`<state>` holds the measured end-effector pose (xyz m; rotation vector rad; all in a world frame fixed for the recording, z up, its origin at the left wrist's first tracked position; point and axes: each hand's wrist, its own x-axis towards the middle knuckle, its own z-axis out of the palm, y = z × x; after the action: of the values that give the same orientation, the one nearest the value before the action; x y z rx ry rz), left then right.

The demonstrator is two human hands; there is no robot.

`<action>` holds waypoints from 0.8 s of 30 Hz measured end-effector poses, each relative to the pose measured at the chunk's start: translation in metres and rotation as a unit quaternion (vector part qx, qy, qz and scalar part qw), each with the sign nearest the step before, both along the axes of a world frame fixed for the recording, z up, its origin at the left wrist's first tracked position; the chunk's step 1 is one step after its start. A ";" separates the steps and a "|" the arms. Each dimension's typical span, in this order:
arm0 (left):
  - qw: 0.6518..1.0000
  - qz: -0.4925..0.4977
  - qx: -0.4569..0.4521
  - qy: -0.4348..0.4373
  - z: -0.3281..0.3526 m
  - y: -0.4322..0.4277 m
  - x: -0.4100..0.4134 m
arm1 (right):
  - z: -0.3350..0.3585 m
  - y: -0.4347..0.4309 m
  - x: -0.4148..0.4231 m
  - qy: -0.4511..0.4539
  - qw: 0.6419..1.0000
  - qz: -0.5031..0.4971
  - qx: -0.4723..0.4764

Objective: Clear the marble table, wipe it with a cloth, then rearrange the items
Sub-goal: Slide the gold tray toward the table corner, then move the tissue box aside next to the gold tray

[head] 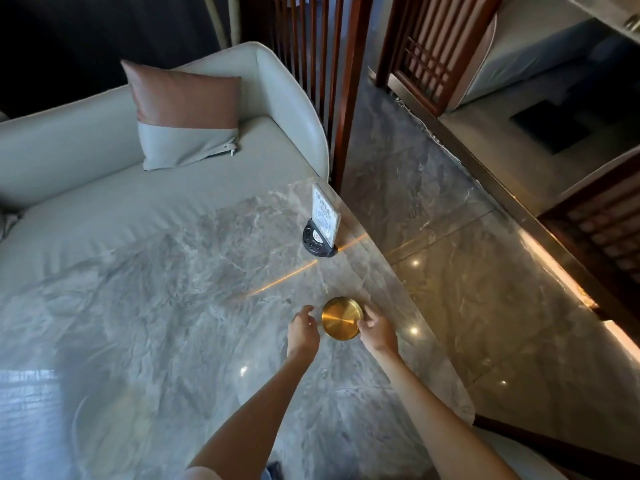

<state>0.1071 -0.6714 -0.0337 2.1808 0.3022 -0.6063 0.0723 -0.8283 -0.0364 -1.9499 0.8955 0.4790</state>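
Head camera, high, looking steeply down, marble table (pixel 180 306) close below

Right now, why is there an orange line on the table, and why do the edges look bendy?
In the head view, the orange line is a streak of reflected light across the glossy marble table, passing the sign stand; white glare dots speckle the surface, and the gold dish shines too. The bendy edges come from the wide-angle lens; the far dark corner is underlit.

Dark printed characters on the white table sign (pixel 325 213) (upright in a black base (pixel 316 240) on the marble table (pixel 180 271)), too blurred to read.
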 end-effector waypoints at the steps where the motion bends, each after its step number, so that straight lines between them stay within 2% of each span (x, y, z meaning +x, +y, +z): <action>1: 1.000 0.004 0.001 0.000 0.004 0.008 -0.001 | 0.005 0.001 0.000 0.014 0.999 0.032 -0.042; 5: 0.999 0.026 0.015 -0.019 0.024 0.063 0.000 | 0.031 0.020 0.004 0.011 0.986 0.051 -0.160; 8: 0.996 0.068 0.044 -0.043 0.047 0.133 0.001 | 0.051 0.059 0.014 -0.027 0.976 0.092 -0.194; 12: 0.986 0.132 0.082 -0.065 0.076 0.253 -0.018 | 0.075 0.150 0.026 -0.093 0.969 0.172 -0.150; 15: 0.973 0.190 0.115 -0.071 0.098 0.348 -0.053 | 0.090 0.243 0.016 -0.108 0.961 0.223 -0.120; 20: 0.949 0.272 0.152 -0.046 0.113 0.494 -0.141 | 0.096 0.402 -0.039 -0.097 0.929 0.346 -0.091; 24: 0.934 0.302 0.188 0.011 0.109 0.577 -0.214 | 0.086 0.504 -0.100 -0.047 0.905 0.421 -0.041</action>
<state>-0.1065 -0.0943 0.0751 2.2614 1.1292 -0.2298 -0.0279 -0.3241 0.0500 -2.3600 -0.0468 0.8294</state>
